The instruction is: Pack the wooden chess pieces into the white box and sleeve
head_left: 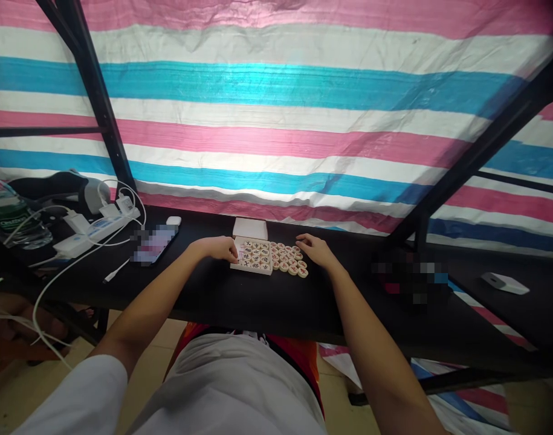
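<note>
A shallow white box stands on the black tabletop, with rows of round Chinese chess pieces with black characters inside it. At its left wall my left hand is closed, fingers curled down over the edge. Behind the box lies its white lid, partly overlapped. Loose Chinese chess pieces with red characters are grouped flat against the box's right side. My right hand rests by their upper right edge, fingers apart and stretched toward the outer pieces. Whether the fingertips touch a piece is unclear.
To the left lie a phone, a white charger case, a power strip with cables, and a water bottle. A blurred dark object and a white adapter are on the right. Black frame bars and a striped sheet stand behind.
</note>
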Available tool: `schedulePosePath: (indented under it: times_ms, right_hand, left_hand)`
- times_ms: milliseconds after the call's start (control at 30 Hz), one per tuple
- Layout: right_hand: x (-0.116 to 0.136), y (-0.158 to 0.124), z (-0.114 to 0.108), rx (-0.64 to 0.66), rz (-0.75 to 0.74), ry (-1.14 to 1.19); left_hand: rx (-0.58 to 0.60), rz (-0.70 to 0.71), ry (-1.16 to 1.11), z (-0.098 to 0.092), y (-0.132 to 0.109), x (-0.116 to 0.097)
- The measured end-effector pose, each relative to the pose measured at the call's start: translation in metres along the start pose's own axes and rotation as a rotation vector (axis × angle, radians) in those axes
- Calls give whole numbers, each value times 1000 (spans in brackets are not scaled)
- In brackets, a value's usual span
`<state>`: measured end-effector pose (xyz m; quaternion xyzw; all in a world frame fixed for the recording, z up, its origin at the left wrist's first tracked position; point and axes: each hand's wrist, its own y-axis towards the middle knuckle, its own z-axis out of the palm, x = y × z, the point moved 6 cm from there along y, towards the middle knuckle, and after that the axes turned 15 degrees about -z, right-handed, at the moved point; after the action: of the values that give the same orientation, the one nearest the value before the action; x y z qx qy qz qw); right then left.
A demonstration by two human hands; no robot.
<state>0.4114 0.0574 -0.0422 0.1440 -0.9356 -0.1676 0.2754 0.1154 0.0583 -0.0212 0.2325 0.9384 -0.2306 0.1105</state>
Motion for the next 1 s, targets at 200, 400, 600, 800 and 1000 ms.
schedulePosePath:
  times_ms: [200, 400, 600, 800, 1000]
  right_hand:
    - [0, -1, 1, -6, -11, 19]
    - [0, -1, 1, -3, -5, 11]
    - [-1, 0, 3, 17, -6, 11]
    - [-2, -1, 2, 18, -3, -4]
    - [-5, 0, 4, 20, -7, 13]
  left_hand:
    - [-25, 2, -4, -3, -3, -5]
    - [-35, 65, -164, -21, -11, 1]
    - [119, -126, -207, -24, -13, 42]
    - [202, -302, -284, -3, 2, 54]
    - [231, -345, -299, 0, 0, 50]
